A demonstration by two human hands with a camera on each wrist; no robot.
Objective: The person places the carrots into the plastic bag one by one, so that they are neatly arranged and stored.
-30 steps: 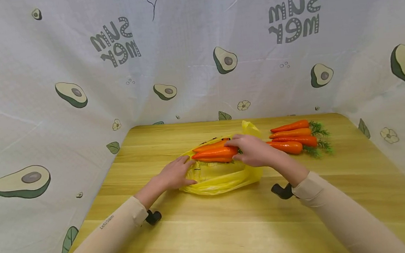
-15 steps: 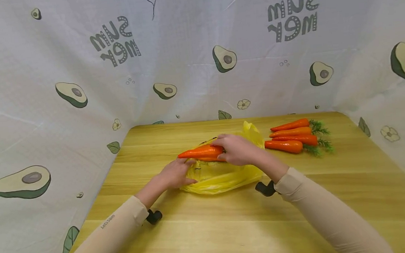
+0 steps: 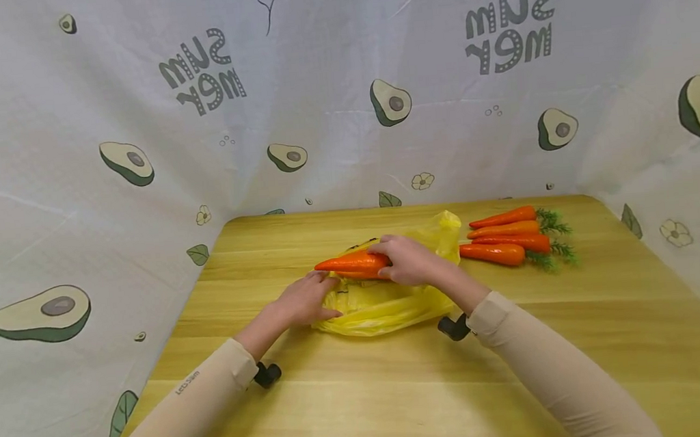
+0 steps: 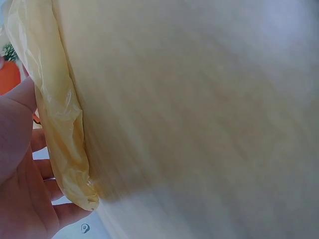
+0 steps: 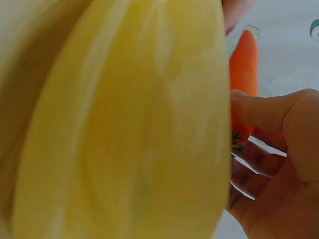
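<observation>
A yellow plastic bag lies on the table with its mouth spread toward the left. My left hand is at that mouth, thumb and fingers apart against the plastic. The left wrist view has the bag's edge running across the fingers of that hand. My right hand grips an orange carrot by its thick end, over the bag, tip pointing left. Another carrot lies just beneath it, mostly covered. In the right wrist view, thumb and fingers close around the carrot, with green leaves near its end; the bag hides part.
To the right of the bag, several carrots with green tops lie side by side on the wooden table. A white cloth printed with avocados hangs behind and along both sides of the table.
My right hand has moved left with the carrot, whose tip now reaches past the left hand's fingers. In the last half second it has shifted slightly back right. My left hand stays in place.
</observation>
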